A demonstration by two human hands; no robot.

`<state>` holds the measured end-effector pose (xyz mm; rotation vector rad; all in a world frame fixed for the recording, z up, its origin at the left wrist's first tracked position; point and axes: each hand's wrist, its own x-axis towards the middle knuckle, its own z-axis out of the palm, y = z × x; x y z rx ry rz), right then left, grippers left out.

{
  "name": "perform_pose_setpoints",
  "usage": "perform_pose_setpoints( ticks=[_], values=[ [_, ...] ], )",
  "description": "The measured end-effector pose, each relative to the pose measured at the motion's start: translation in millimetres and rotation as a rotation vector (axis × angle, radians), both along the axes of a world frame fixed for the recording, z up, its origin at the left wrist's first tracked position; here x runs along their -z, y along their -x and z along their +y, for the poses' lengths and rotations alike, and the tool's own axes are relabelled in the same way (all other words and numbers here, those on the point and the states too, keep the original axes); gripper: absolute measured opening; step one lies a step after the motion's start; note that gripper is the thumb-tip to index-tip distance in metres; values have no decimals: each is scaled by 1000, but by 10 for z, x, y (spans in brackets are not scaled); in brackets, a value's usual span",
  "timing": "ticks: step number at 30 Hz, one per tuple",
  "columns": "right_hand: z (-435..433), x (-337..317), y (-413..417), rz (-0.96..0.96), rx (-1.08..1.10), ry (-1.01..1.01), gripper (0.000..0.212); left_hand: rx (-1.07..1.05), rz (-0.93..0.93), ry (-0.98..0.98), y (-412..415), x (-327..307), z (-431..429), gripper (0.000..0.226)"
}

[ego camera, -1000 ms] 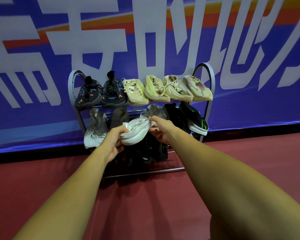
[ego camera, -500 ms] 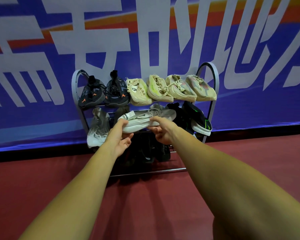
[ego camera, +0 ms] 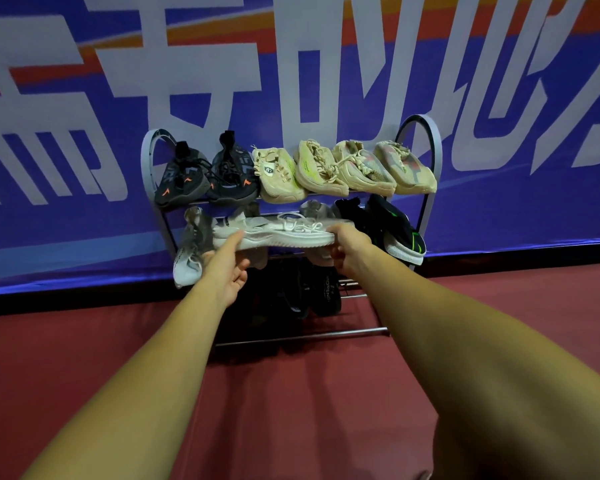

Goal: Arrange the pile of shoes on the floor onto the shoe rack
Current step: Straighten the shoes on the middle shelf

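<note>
Head view, and the white shoe (ego camera: 278, 237) is held up level in front of the middle tier of the shoe rack (ego camera: 434, 143), its long axis running straight left to right across the shelf's front. The tabbed heel is turned to the left and the toe to the right, with the laces up and the pale sole's edge shown to the camera. The toe end is grasped by the right hand (ego camera: 349, 247), fingers curled round it. The heel end is only propped by the left hand (ego camera: 227, 268): one digit is stretched along the sole, the palm is left slack beneath. Behind the shoe, a grey shoe (ego camera: 191, 244) is seen at the left of the tier and a black-and-green shoe (ego camera: 399, 233) at the right. On the top tier, two black shoes (ego camera: 184, 181) and four beige shoes (ego camera: 326, 168) are lined up. On the bottom tier dark shoes (ego camera: 326, 289) are stowed, too shadowed to be counted. The rack is backed by a blue banner (ego camera: 499, 202) and stood on a red floor (ego camera: 291, 410).
</note>
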<state>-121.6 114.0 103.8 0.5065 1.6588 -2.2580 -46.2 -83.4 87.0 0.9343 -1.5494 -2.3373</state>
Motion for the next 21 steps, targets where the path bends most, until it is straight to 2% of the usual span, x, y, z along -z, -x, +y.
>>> perform_pose_setpoints(
  ticks=[2, 5, 8, 10, 13, 17, 21],
  values=[
    [-5, -11, -51, 9, -18, -19, 10, 65, -43, 32, 8, 33, 76, 72],
    [-6, -34, -93, -1, -100, -48, 14, 120, -30, -60, 60, 70, 148, 79],
    [7, -80, -132, -11, -185, -52, 14, -30, 42, -109, 117, 46, 141, 81],
    [-11, -112, -159, -15, -247, -97, 13, -163, 86, -66, 144, 12, 139, 79],
    [-23, -107, -135, 6, -178, -60, 11, -238, 93, -22, 180, -13, 160, 71],
    [64, -136, -213, 32, -125, -64, 7, -150, 89, -7, 212, 36, 185, 63],
    [107, -150, -220, 33, -102, -103, 10, 33, 12, -11, 197, 70, 286, 65]
  ],
)
